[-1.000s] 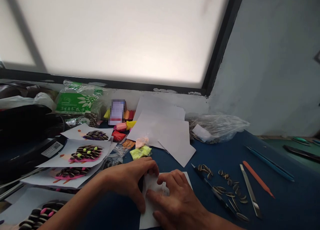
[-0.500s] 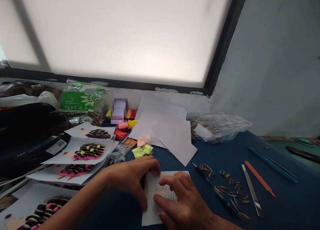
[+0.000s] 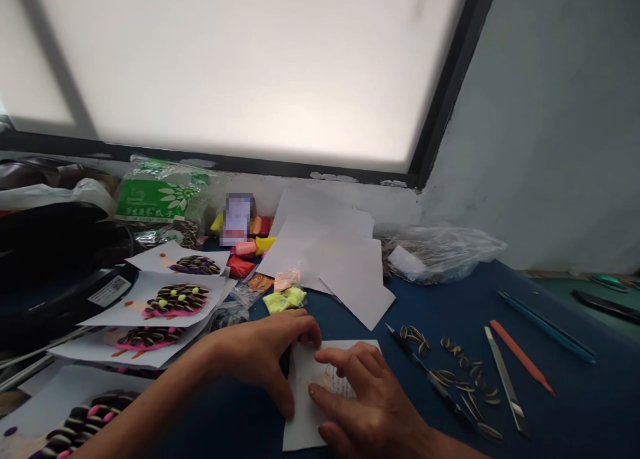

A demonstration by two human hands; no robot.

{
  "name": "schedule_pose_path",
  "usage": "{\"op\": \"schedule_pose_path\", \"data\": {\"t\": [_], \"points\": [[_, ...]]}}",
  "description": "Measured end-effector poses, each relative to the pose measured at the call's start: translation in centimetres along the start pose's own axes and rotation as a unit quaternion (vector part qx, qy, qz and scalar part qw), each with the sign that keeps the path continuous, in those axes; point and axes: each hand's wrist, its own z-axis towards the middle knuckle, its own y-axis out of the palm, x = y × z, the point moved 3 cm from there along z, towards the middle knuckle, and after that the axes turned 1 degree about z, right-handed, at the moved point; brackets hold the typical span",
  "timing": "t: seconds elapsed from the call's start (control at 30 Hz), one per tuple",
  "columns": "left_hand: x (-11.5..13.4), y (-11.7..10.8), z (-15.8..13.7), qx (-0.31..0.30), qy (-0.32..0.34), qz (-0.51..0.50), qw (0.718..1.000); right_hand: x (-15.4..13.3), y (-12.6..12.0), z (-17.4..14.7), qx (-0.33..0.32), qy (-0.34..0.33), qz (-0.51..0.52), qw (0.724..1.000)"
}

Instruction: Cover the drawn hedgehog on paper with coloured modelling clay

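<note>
A small white sheet of paper (image 3: pixel 306 427) lies in front of me, with a thin peach-coloured patch, perhaps clay, and rows of small dark marks on it. My left hand (image 3: pixel 270 352) rests along its left side, the thumb spread away from the curled fingers, which touch the upper left edge. Over the right part of the sheet is my right hand (image 3: pixel 367 396). Its index finger and thumb are apart around the peach patch (image 3: pixel 325 379), and whether they touch it is hard to tell. My right hand covers much of the sheet.
Finished hedgehog pictures with striped seeds (image 3: pixel 177 300) are stacked at left. Clay packets (image 3: pixel 285 300) and blank sheets (image 3: pixel 350 259) lie behind my hands. To the right are a pen (image 3: pixel 425 372), loose sunflower seeds (image 3: pixel 465 364), a metal blade tool (image 3: pixel 505 381), an orange tool (image 3: pixel 523 357) and blue tweezers (image 3: pixel 545 326).
My right index finger and thumb have shifted very slightly over the sheet. My left hand keeps its place, and the view has moved a little.
</note>
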Motion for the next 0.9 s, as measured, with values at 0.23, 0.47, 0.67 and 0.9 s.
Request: {"op": "schedule_pose_path", "data": {"t": [0.23, 0.47, 0.67, 0.9], "points": [[0.3, -0.1, 0.0, -0.004, -0.003, 0.0, 1.0, 0.0, 0.5, -0.4, -0.02, 0.002, -0.008, 1.0], [0.2, -0.1, 0.0, -0.001, -0.001, 0.011, 1.0, -0.1, -0.1, 0.1, -0.056, 0.023, -0.013, 0.998], [0.3, -0.1, -0.1, 0.004, 0.003, 0.012, 1.0, 0.0, -0.6, 0.1, -0.037, 0.044, 0.025, 0.998], [0.1, 0.1, -0.1, -0.004, -0.013, -0.001, 1.0, 0.5, -2.4, -0.5, -0.004, 0.12, 0.031, 0.992]]}}
